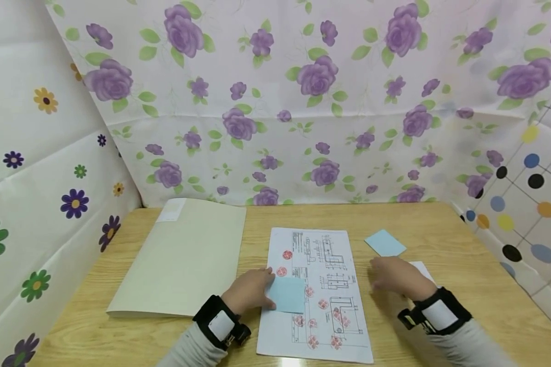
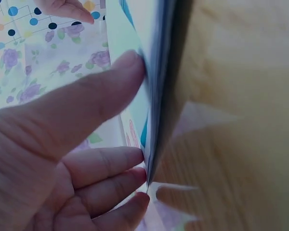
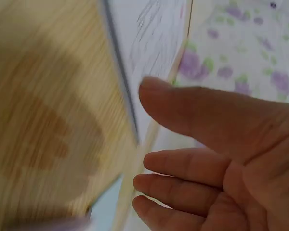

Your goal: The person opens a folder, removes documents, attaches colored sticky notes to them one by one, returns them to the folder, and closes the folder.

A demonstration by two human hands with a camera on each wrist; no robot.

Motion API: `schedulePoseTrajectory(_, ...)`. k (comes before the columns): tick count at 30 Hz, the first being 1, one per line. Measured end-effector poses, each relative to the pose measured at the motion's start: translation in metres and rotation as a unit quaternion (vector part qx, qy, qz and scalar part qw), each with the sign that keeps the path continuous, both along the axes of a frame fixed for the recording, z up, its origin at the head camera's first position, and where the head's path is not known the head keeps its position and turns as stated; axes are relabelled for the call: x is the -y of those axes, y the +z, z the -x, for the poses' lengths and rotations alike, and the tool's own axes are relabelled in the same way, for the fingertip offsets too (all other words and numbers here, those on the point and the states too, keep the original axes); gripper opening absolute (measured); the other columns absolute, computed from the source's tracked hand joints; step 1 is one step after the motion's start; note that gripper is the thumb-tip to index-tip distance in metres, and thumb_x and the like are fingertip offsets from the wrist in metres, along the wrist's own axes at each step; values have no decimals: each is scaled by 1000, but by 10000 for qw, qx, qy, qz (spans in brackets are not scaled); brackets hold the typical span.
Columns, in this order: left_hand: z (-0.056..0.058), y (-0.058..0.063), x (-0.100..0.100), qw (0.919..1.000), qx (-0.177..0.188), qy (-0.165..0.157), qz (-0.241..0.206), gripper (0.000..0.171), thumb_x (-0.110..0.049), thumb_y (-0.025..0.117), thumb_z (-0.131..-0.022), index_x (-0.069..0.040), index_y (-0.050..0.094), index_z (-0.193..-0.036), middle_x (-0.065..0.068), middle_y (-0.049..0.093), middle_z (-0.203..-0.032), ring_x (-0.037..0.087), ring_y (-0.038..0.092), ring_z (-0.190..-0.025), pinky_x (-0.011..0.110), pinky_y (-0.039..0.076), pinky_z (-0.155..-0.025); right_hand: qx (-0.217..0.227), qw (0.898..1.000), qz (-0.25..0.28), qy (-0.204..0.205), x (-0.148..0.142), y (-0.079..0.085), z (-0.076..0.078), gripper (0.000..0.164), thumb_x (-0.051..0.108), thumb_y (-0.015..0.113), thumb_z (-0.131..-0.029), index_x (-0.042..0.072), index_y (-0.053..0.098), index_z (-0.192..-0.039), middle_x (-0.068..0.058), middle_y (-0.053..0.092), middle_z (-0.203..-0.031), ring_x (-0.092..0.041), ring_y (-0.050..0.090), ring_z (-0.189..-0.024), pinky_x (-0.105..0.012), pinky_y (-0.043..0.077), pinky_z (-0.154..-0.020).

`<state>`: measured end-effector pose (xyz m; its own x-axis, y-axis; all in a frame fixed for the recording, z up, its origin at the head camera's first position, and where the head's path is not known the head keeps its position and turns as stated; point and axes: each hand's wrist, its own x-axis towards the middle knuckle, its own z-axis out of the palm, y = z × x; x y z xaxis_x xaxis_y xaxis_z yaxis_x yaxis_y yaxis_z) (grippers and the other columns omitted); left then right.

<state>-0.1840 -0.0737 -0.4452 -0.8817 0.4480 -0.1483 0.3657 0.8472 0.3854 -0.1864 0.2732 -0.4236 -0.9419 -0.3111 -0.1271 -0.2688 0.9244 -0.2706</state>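
Note:
A stack of printed sheets (image 1: 314, 326) with technical drawings and red stamps lies on the table. On its left part is a light blue square paper (image 1: 288, 294). My left hand (image 1: 249, 291) touches that square's left edge; in the left wrist view the left hand (image 2: 82, 130) has thumb and fairly straight fingers against the stack's edge. My right hand (image 1: 400, 277) hovers to the right of the stack, its fingers (image 3: 183, 187) extended and holding nothing. Partly hidden beneath it is a white item (image 1: 423, 271). Another light blue square paper (image 1: 385, 243) lies just beyond that hand.
A large cream folder (image 1: 188, 255) with a white label lies on the left of the wooden table (image 1: 445, 229). Flowered cloth (image 1: 275, 102) hangs along the back edge. Patterned sheets also stand at the left and right sides.

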Motion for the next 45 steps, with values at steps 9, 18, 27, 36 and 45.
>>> schedulePoseTrajectory(9,-1,3,-6,9987,-207,188,423,66,-21,91,-74,2,66,-131,17,62,-143,36,57,-135,46,48,-112,259,9994,-249,21,-57,-1,4,83,14,87,-69,-19,51,-135,-44,48,-140,-61,47,-128,-67,43,-105)
schedulePoseTrajectory(18,-3,3,-9,9965,-373,249,705,68,-26,92,-73,0,68,-130,14,63,-142,33,60,-133,44,52,-108,159,9994,-188,229,-83,-15,4,90,9,92,-62,-17,49,-137,-48,42,-141,-67,44,-125,-69,49,-96)
schedulePoseTrajectory(27,-6,4,-11,9968,-203,352,692,69,-25,92,-73,1,66,-131,15,63,-143,34,60,-130,44,52,-107,218,9996,-6,183,-87,-24,3,96,0,88,-56,-17,45,-140,-47,41,-143,-63,48,-125,-65,51,-96)
schedulePoseTrajectory(36,-9,4,-12,9973,-81,483,545,68,-23,92,-74,2,66,-131,17,62,-143,36,60,-129,45,52,-107,-1,9996,-162,245,-84,-24,2,83,1,89,-60,-18,52,-132,-38,59,-128,-49,62,-111,-60,54,-92)
schedulePoseTrajectory(45,-5,0,-12,9978,56,512,427,68,-23,91,-75,2,64,-133,17,60,-146,35,58,-133,46,50,-110,-91,9993,-328,163,-83,-20,3,82,4,90,-58,-15,56,-130,-33,64,-123,-43,65,-106,-57,56,-90)
